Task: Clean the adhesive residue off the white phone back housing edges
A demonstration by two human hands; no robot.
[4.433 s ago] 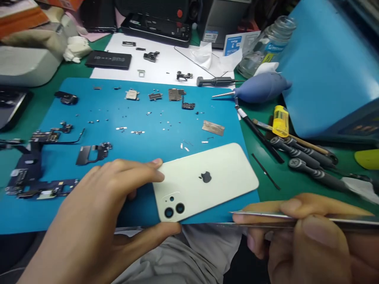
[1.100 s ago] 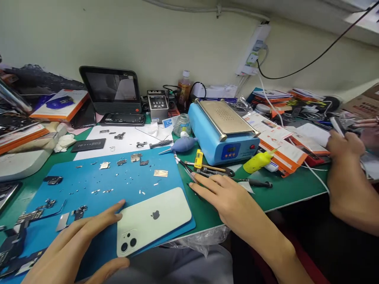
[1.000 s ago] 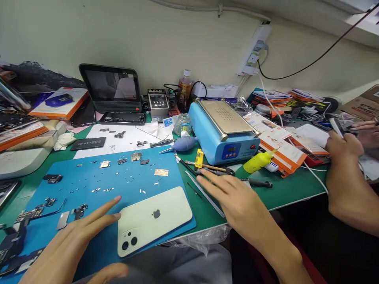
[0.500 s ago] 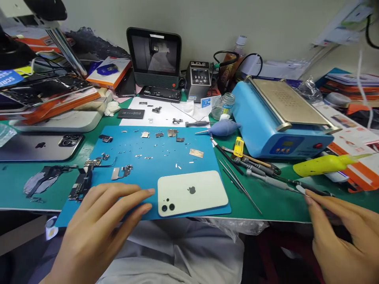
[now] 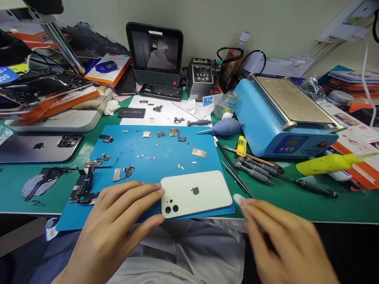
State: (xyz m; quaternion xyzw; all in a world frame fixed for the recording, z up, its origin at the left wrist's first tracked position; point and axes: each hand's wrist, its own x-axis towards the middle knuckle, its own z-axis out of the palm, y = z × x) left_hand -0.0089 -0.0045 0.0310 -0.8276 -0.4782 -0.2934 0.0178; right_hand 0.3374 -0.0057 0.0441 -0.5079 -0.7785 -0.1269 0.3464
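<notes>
Head view: pale phone (image 5: 197,195) has 2 lenses (image 5: 168,210).

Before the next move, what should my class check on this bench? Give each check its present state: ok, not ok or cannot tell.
1. White iPhone lying back up on the blue mat: ok.
2. Left hand at the iPhone's camera end: ok, fingertips and thumb are spread there.
3. Right hand holding the small white piece: ok, though what the piece is cannot be told.
4. Screwdrivers kept off the blue mat: ok, they lie on the green surface to the right.
5. Blue mat free of loose small parts: not ok, a metal plate and many others lie beyond the iPhone.
6. iPhone's underside: cannot tell, it faces down.
</notes>
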